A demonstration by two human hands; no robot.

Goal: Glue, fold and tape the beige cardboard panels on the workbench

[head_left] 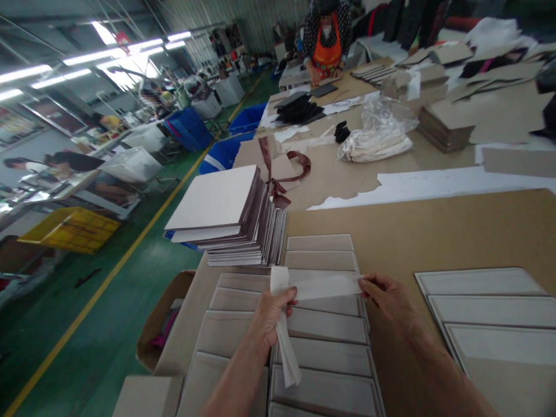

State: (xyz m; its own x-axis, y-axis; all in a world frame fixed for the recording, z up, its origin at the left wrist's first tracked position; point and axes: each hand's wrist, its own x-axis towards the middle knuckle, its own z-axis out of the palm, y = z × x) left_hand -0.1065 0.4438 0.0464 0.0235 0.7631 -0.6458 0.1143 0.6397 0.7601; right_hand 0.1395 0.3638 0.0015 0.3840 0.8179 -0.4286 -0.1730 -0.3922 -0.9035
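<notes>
My left hand is closed around a bundle of white strips, whose ends hang below and stick up above the fist. One translucent white strip stretches sideways from that bundle to my right hand. The right thumb and fingers pinch its far end. Beneath both hands lie overlapping rows of flat whitish panels with dark edges, in two columns. The strip hangs over the right column; whether it touches a panel I cannot tell.
A stack of white-topped boards stands behind the left column. More panels lie to the right on the brown tabletop. Farther back are a plastic bag and a person in an orange apron. A carton sits by the left edge.
</notes>
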